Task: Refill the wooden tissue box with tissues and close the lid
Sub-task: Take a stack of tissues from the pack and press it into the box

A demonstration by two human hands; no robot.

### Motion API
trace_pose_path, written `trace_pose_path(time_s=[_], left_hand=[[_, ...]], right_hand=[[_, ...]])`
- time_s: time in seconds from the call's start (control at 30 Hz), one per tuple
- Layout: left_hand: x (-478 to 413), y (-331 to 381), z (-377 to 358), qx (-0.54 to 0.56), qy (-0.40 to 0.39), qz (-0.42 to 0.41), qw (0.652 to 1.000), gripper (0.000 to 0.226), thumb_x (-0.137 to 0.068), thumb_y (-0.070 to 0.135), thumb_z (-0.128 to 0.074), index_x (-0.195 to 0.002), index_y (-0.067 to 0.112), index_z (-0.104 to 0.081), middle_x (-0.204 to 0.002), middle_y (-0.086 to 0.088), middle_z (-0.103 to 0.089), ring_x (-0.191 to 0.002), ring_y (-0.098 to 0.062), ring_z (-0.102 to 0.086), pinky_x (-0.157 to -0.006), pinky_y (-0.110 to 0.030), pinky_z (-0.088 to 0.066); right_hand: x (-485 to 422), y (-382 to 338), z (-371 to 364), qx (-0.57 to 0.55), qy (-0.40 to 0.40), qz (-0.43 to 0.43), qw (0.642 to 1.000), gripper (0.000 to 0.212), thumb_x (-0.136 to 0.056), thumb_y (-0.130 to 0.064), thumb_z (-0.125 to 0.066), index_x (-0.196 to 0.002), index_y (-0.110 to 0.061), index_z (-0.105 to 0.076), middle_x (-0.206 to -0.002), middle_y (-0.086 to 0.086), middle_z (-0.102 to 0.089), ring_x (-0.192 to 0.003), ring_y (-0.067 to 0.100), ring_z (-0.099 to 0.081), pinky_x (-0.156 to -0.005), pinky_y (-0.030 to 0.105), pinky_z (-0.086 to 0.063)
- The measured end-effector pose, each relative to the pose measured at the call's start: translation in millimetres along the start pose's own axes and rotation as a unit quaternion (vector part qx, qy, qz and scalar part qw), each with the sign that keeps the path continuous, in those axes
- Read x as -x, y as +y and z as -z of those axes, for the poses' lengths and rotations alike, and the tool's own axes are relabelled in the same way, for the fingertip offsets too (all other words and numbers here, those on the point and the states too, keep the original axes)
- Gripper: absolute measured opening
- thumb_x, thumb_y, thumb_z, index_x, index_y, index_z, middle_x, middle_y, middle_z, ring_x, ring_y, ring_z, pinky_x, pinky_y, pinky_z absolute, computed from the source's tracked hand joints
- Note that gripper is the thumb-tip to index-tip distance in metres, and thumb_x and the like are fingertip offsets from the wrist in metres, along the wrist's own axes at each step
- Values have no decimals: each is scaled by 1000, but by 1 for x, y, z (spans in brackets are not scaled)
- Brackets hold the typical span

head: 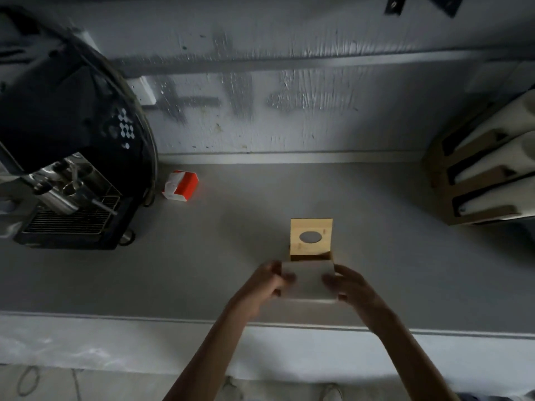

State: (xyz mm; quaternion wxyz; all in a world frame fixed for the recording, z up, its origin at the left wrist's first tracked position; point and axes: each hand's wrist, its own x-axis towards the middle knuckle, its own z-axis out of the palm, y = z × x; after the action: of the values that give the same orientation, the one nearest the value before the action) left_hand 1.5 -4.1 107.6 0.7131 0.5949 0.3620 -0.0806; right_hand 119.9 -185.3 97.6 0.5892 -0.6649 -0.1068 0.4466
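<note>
A small wooden tissue box stands on the grey counter, its hinged lid (311, 237) raised upright and showing an oval hole. A pale stack of tissues (308, 282) sits over the box's open top, hiding the box body. My left hand (270, 280) grips the stack's left side and my right hand (346, 285) grips its right side, thumbs on top.
A black espresso machine (72, 157) fills the left. A red and white packet (181, 185) lies near the wall. A wooden holder with white cup stacks (489, 172) stands at the right. The counter's front edge (144, 318) runs below my hands.
</note>
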Motion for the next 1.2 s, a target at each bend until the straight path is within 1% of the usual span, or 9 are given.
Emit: trace_pose_path(time_s=[0.17,0.33,0.4,0.5,0.57,0.63,0.8,0.97,1.2], left_hand=[[-59,31,-27,8,86,36,996,20,-84,-5,-63,-99,4,-72,-96,-15,-73,-83,-25,-69,-76,-38,-59],[-88,12,-39,-29,162,59,985,24,-86,-2,-57,-71,12,-68,-75,-14,-68,-70,-24,-63,-64,-36,-46],[-95,3,-37,-36,182,63,981,21,-87,-1,-54,-75,6,-70,-79,-18,-68,-70,-26,-63,-61,-37,-49],[-101,-10,-33,-97,201,56,973,19,-86,0,-55,-87,0,-74,-83,-19,-71,-71,-26,-67,-66,-39,-58],[-93,-9,-35,-140,215,45,966,23,-87,3,-55,-71,11,-70,-69,-11,-66,-56,-17,-59,-52,-21,-50],[-90,-9,-37,-160,236,28,958,32,-86,3,-56,-59,19,-57,-61,-2,-57,-48,-7,-48,-44,-20,-39],[-93,-14,-40,-182,242,23,953,20,-82,0,-53,-71,8,-67,-70,-9,-60,-68,-17,-56,-55,-25,-37],[-97,-18,-41,-182,253,16,950,22,-86,1,-51,-78,6,-70,-66,-1,-62,-70,-18,-57,-44,-20,-35],[-102,-24,-44,-230,297,-5,927,25,-88,5,-50,-106,7,-68,-109,-13,-69,-107,-32,-61,-83,-32,-47]], right_hand=[[-52,-3,22,36,78,-13,996,27,-93,-4,-56,-116,10,-60,-94,24,-61,-82,32,-57,-65,37,-48],[-87,37,29,89,169,-69,979,39,-78,-28,-74,-103,1,-71,-90,19,-72,-82,36,-69,-80,59,-55],[-91,46,27,130,189,-60,972,46,-70,-41,-74,-100,-6,-73,-85,14,-74,-77,34,-71,-73,54,-58],[-80,32,11,201,205,-53,956,31,-83,-30,-68,-107,-12,-72,-91,11,-74,-77,30,-71,-72,44,-59],[-78,30,5,248,218,-54,942,30,-86,-32,-63,-109,-14,-72,-96,10,-74,-83,29,-69,-76,42,-57],[-79,33,0,272,232,-49,933,29,-87,-31,-61,-107,-14,-71,-100,11,-73,-90,31,-67,-78,39,-55],[-78,37,-7,295,260,-31,919,33,-88,-29,-59,-113,-10,-69,-107,12,-72,-93,29,-65,-75,32,-48],[-80,42,-14,317,279,-9,907,33,-91,-30,-56,-115,-10,-67,-102,15,-68,-76,27,-65,-68,39,-59],[-82,47,-17,378,295,5,878,22,-91,-17,-53,-108,-11,-67,-93,10,-71,-79,27,-66,-69,36,-56]])
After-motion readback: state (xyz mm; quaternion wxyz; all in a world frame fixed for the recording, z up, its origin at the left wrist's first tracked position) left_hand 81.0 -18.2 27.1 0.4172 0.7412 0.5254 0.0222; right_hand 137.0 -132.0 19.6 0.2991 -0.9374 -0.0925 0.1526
